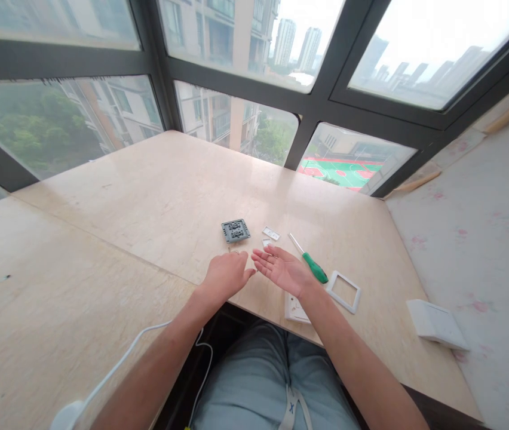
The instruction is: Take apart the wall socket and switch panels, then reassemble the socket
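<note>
Both hands were released and empty: left hand (226, 276) lay just short of the grey switch module (235, 230), nearer it than right hand (282, 270), which was palm-up beside the screwdriver (309, 260).

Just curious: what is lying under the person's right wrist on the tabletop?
A flat white plate lies there, its far part hidden by the right hand and wrist. Whether anything lies beneath the plate cannot be seen.

one screwdriver (312, 263), two hands (227, 275) (284, 270)
</note>
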`<state>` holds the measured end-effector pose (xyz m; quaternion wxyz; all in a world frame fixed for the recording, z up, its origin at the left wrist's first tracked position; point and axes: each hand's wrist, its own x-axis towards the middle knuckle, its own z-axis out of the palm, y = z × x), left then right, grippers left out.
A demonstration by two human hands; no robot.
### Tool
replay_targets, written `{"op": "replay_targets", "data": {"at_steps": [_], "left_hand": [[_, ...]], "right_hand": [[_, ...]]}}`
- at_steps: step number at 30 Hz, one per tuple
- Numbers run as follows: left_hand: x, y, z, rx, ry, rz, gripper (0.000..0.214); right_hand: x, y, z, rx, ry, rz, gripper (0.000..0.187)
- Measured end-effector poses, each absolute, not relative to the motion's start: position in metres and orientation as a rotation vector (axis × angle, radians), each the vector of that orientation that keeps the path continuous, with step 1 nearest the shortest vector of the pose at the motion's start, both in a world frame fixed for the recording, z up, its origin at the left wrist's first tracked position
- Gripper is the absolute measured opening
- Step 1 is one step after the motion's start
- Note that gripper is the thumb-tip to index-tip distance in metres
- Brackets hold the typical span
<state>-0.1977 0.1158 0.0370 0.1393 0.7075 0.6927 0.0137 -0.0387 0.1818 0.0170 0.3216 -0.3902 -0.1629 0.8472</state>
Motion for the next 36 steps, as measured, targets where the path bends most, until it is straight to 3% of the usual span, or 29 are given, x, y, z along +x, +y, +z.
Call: {"op": "replay_targets", "data": {"at_steps": [2, 6, 10, 14, 16, 18, 24, 31, 36], "left_hand": [[-0.190, 0.117, 0.032, 2.128, 1.950, 0.034, 0.032], [-0.163, 0.114, 0.020, 2.322, 1.825, 0.152, 0.022], [-0.132, 0.101, 0.006, 2.462, 1.587, 0.345, 0.020], [-0.109, 0.089, -0.015, 2.500, 1.385, 0.464, 0.065], [-0.103, 0.088, -0.026, 2.481, 1.367, 0.431, 0.089], [-0.099, 0.090, -0.035, 2.436, 1.373, 0.396, 0.100], [-0.100, 0.096, -0.047, 2.275, 1.522, 0.497, 0.091], [-0.124, 0.100, -0.064, 2.119, 2.018, 0.733, 0.075], [-0.139, 0.102, -0.076, 2.001, 2.273, 0.805, 0.072]], "right_hand": [[-0.013, 0.172, 0.019, -1.019, -0.454, 2.130, 0.006], [0.046, 0.151, 0.016, -1.031, -0.480, 1.948, 0.034], [0.103, 0.132, 0.004, -1.106, -0.481, 1.737, 0.041], [0.151, 0.121, -0.014, -1.197, -0.605, 1.532, 0.042], [0.171, 0.122, -0.028, -1.315, -0.820, 1.302, 0.049], [0.186, 0.127, -0.044, -1.480, -1.084, 0.996, 0.057], [0.206, 0.149, -0.090, -1.622, -1.753, 0.513, 0.091], [0.199, 0.152, -0.097, -1.530, -1.888, 0.251, 0.080], [0.197, 0.146, -0.089, -1.530, -1.736, 0.318, 0.087]]}}
